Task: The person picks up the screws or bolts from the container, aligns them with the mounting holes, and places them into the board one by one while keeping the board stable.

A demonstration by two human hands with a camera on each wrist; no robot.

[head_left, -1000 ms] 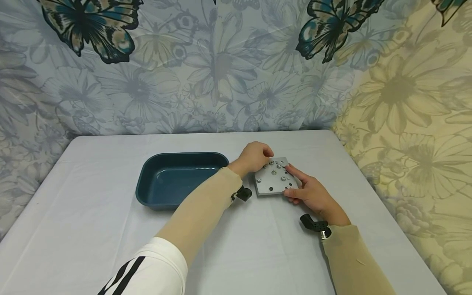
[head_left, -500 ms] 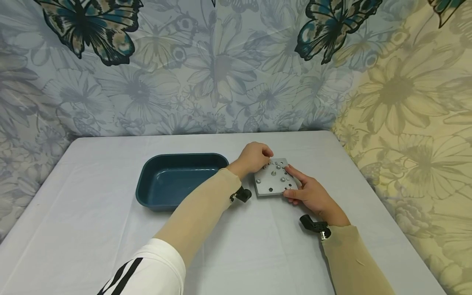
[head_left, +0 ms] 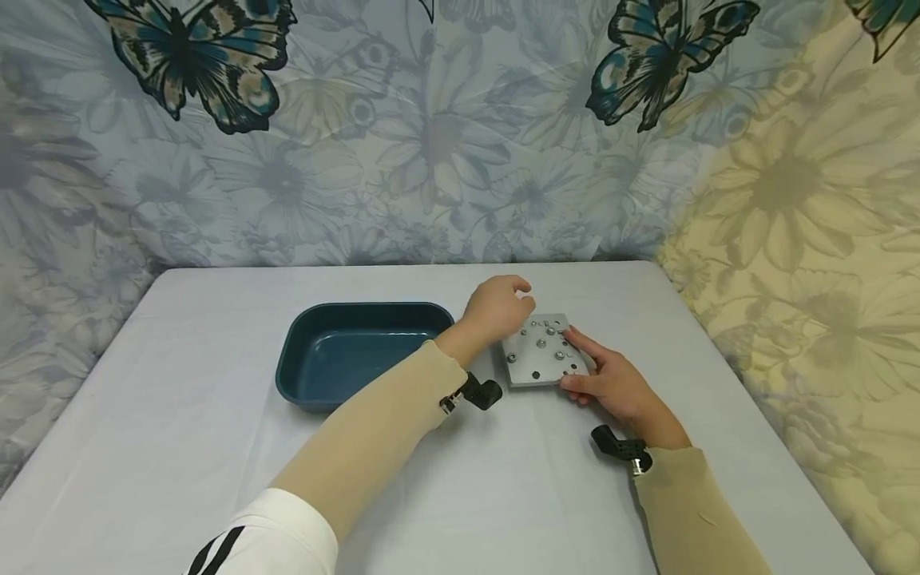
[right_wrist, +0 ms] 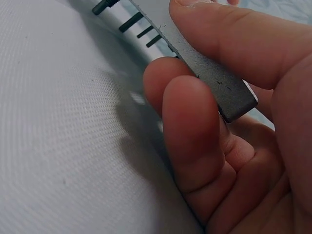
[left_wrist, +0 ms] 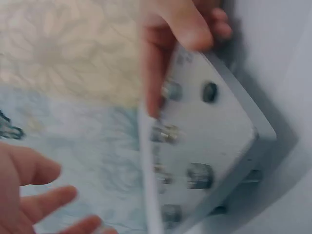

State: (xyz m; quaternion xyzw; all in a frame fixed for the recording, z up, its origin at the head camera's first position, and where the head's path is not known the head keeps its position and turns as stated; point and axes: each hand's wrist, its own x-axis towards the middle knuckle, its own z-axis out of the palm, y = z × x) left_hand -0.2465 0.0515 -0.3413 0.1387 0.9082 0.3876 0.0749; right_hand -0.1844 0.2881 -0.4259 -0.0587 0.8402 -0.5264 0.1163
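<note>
My right hand point(head_left: 614, 385) grips a square grey metal plate point(head_left: 523, 369) by its right edge, thumb on the top face and fingers underneath. Several socket head screws point(left_wrist: 200, 176) stand in the plate, and dark round holes show between them. Below the plate, threaded screw ends point(right_wrist: 130, 22) stick out above the white cloth in the right wrist view. At the plate's far left corner is my left hand point(head_left: 497, 307), its fingers spread and holding nothing. The left wrist view shows those loose fingers point(left_wrist: 51, 197) apart from the plate.
A dark teal rectangular tray point(head_left: 295, 375) stands left of the plate, partly hidden by my left forearm. A white cloth covers the table point(head_left: 460, 511). Behind it hangs a fabric backdrop point(head_left: 438, 144) with flowers and butterflies. A black wrist camera point(head_left: 480, 391) juts from my left sleeve.
My left fingers have come away from the screw at the plate's far left corner and spread apart. The right hand keeps its grip on the plate. The head view has shifted slightly.
</note>
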